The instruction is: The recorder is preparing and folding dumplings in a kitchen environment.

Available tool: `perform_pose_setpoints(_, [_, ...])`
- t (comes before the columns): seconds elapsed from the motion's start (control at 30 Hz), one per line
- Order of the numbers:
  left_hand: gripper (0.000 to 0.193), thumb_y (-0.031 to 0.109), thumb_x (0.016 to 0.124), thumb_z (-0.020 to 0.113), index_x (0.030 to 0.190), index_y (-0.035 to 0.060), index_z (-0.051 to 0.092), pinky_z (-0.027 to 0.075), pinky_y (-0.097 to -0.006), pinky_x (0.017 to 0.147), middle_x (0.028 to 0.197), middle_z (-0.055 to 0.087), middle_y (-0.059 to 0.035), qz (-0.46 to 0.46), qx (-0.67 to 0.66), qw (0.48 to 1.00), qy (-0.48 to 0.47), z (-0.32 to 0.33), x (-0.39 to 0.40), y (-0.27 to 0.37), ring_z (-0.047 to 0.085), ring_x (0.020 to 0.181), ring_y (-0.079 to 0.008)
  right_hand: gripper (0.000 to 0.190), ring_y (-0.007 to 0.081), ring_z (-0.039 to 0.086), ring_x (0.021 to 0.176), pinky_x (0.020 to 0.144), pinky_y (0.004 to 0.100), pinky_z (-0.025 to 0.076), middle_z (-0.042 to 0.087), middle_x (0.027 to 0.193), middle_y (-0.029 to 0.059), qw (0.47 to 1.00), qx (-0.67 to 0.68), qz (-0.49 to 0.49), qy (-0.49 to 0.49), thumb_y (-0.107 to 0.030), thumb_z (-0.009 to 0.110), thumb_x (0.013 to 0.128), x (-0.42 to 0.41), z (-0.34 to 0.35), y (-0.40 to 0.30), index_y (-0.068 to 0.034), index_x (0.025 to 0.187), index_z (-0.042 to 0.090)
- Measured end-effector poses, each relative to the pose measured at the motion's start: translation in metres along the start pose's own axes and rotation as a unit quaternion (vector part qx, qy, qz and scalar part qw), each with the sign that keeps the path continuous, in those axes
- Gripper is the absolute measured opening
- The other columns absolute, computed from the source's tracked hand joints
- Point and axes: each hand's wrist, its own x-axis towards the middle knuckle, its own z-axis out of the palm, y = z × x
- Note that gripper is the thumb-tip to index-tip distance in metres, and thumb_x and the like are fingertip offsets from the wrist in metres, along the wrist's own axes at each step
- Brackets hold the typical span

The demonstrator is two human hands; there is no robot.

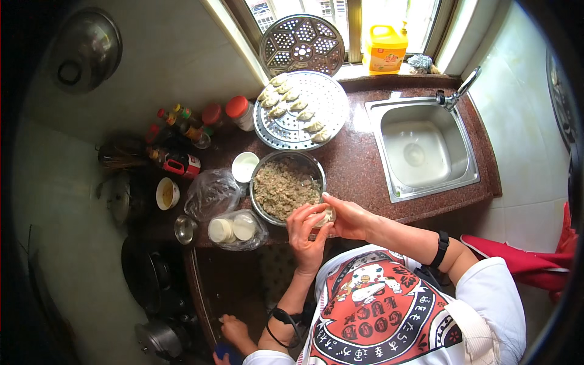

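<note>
Between both hands, near the rim of a metal bowl of minced filling, a dumpling is being held. My left hand has its bent fingers on the dumpling's left side. My right hand grips it from the right, thumb and fingers around the wrapper. Part of the dumpling is hidden by fingers. Round wrappers lie stacked in a clear plastic bag left of the bowl. Behind the bowl, a perforated metal steamer tray carries several pleated dumplings.
A steel sink with a tap is at the right. A white bowl, crumpled plastic bag, small metal bowl and sauce bottles stand left. Another person's hand shows at the lower left.
</note>
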Motion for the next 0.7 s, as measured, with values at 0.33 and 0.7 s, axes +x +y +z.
perform_pose_setpoints(0.33, [0.072, 0.016, 0.073, 0.087, 0.136, 0.0025, 0.054, 0.042, -0.04, 0.105, 0.123, 0.065, -0.0116, -0.096, -0.054, 0.992, -0.058, -0.002, -0.002, -0.018, 0.056, 0.121, -0.0276, 0.06, 0.0194, 0.061, 0.108, 0.095, 0.0436, 0.047, 0.065, 0.121, 0.0055, 0.995, -0.038, -0.001, -0.091, -0.061, 0.031, 0.103, -0.002, 0.008, 0.004, -0.013, 0.126, 0.058])
perform_pose_setpoints(0.7, [0.068, 0.005, 0.08, 0.082, 0.141, 0.0023, 0.051, 0.051, -0.0316, 0.095, 0.123, 0.065, -0.0101, -0.261, -0.237, 0.934, -0.057, -0.002, -0.008, -0.014, 0.064, 0.107, -0.0162, 0.064, 0.0199, 0.057, 0.116, 0.106, 0.0486, 0.038, 0.062, 0.129, 0.0054, 0.988, -0.128, 0.049, -0.07, -0.065, 0.039, 0.099, -0.022, 0.011, -0.01, -0.013, 0.135, 0.054])
